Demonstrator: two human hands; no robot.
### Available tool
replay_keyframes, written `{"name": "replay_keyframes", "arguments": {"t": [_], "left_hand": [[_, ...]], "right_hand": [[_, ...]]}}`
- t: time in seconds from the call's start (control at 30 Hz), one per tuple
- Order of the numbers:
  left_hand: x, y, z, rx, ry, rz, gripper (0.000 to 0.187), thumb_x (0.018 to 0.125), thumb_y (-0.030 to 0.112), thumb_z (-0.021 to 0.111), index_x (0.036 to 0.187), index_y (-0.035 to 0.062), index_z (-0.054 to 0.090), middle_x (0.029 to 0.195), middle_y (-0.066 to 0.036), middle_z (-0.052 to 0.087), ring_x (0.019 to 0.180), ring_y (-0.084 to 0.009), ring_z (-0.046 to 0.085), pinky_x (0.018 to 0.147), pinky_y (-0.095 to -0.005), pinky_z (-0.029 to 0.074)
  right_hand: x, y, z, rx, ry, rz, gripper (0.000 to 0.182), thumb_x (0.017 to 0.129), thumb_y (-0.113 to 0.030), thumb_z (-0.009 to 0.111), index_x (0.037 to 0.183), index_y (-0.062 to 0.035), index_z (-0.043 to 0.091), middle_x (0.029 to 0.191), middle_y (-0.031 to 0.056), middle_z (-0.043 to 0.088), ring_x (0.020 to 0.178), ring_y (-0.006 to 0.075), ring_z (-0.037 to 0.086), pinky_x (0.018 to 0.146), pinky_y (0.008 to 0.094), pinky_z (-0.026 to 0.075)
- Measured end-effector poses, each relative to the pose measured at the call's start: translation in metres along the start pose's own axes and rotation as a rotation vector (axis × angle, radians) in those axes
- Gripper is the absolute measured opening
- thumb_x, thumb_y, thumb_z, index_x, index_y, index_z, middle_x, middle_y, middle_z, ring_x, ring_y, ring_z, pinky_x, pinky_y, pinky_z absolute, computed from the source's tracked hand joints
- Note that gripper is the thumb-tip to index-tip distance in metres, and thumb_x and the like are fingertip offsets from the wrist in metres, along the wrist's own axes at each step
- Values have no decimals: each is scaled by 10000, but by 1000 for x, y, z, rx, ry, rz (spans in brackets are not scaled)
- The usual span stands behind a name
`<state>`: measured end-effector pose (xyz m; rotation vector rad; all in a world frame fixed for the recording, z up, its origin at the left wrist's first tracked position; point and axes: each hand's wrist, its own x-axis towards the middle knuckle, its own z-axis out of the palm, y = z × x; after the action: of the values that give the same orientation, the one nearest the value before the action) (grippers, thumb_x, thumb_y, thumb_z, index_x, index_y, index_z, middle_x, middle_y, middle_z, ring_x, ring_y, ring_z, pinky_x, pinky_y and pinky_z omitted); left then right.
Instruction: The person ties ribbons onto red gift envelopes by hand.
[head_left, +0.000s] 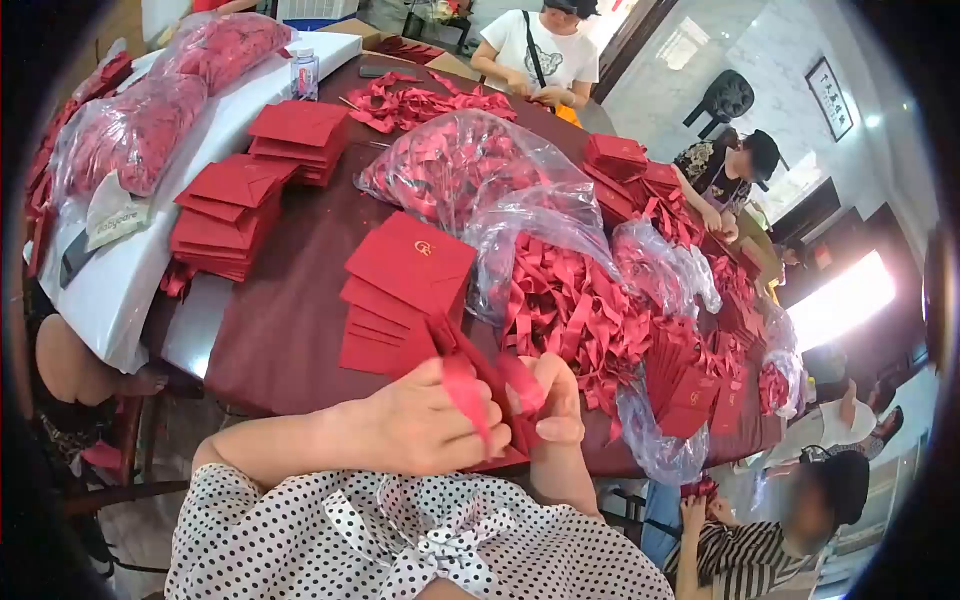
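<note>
Close to my body, a red paper bag (512, 428) stands between my two hands at the table's front edge. My left hand (430, 415) has its fingers curled round a red ribbon (465, 395) at the bag's left side. On the right, my right hand (553, 400) pinches a loop of red ribbon (522, 383) by the bag's upper edge. Just beyond my hands lies a fanned stack of red bags (410, 265), the top one with a gold emblem. A heap of loose red ribbons (570, 300) spills from a clear plastic bag (480, 170) to the right of that stack.
More red bag stacks (228, 215) stand at the left, beside a white table (120, 300) with ribbon-filled plastic bags (130, 130). Folded red bags (690, 390) lie at the right. Several people are around the table, one in a white shirt (545, 50) across it.
</note>
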<state>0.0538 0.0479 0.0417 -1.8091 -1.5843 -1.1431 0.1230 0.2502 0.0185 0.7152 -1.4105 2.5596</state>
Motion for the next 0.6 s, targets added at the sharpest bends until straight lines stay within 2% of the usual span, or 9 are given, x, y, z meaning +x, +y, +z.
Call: {"name": "replay_keyframes", "arguments": {"t": [0.1, 0.13, 0.17, 0.23, 0.33, 0.4, 0.53, 0.57, 0.6], "left_hand": [[19, 4, 2, 118, 6, 143, 169, 728, 139, 650, 872, 70, 597, 819, -13, 558, 816, -172, 583, 756, -353, 480], [27, 9, -4, 195, -57, 116, 148, 739, 109, 612, 878, 68, 585, 738, -2, 542, 755, -166, 606, 654, -328, 501], [26, 14, -7, 261, -245, -45, 155, 746, 100, 589, 897, 65, 585, 726, -13, 543, 727, -166, 616, 594, -321, 500], [27, 11, -7, 387, -653, -367, 189, 767, 80, 539, 949, 43, 575, 746, -67, 593, 670, -215, 641, 475, -340, 500], [-10, -39, 17, 45, -274, -673, 224, 853, 97, 558, 1061, 18, 531, 805, -160, 629, 746, -345, 631, 647, -435, 500], [-27, -52, 14, -213, -355, -872, 272, 857, 129, 609, 1087, 15, 518, 813, -159, 635, 744, -358, 619, 646, -441, 477], [-56, -53, 2, -452, -386, -1070, 224, 847, 87, 650, 1018, 6, 529, 752, -103, 619, 700, -170, 610, 645, -304, 475], [-62, -53, -2, -478, -375, -996, 183, 843, 71, 653, 970, -4, 543, 784, -79, 623, 748, -139, 605, 662, -282, 476], [-66, -50, -3, -603, -306, -1107, 155, 839, 57, 653, 941, -1, 551, 808, -68, 622, 786, -117, 595, 685, -268, 478]], "right_hand": [[-4, 6, 7, 92, 46, 24, 278, 704, -166, 690, 887, -62, 508, 939, 105, 582, 862, 192, 546, 793, 314, 414], [-4, 13, 1, 65, 82, 59, 230, 730, -127, 660, 899, -56, 522, 959, 105, 588, 906, 197, 552, 817, 324, 419], [-5, 21, -4, 39, 121, 95, 187, 756, -88, 631, 911, -49, 535, 979, 106, 594, 951, 203, 557, 841, 334, 425], [2, 29, 3, -264, 434, 181, 79, 866, -46, 581, 935, -33, 544, 875, 74, 603, 725, 138, 547, 668, 259, 443], [-23, 35, -23, -386, 511, 238, 52, 935, -69, 556, 966, -29, 569, 873, 51, 644, 668, 60, 539, 607, 201, 437], [-37, 24, -20, -396, 530, 268, 49, 926, -64, 569, 959, -28, 570, 853, 44, 644, 654, 57, 529, 592, 201, 433], [-61, 3, -19, -859, 454, 365, 28, 873, -34, 614, 859, -23, 594, 801, 22, 624, 691, 55, 548, 586, 209, 443], [-63, -12, -14, -857, 550, 454, 22, 853, -20, 615, 836, -25, 602, 771, 15, 623, 678, 67, 554, 586, 215, 447], [-68, -21, -15, -750, 656, 345, 9, 848, -23, 608, 845, -31, 605, 752, 16, 625, 656, 71, 553, 587, 211, 445]]}}
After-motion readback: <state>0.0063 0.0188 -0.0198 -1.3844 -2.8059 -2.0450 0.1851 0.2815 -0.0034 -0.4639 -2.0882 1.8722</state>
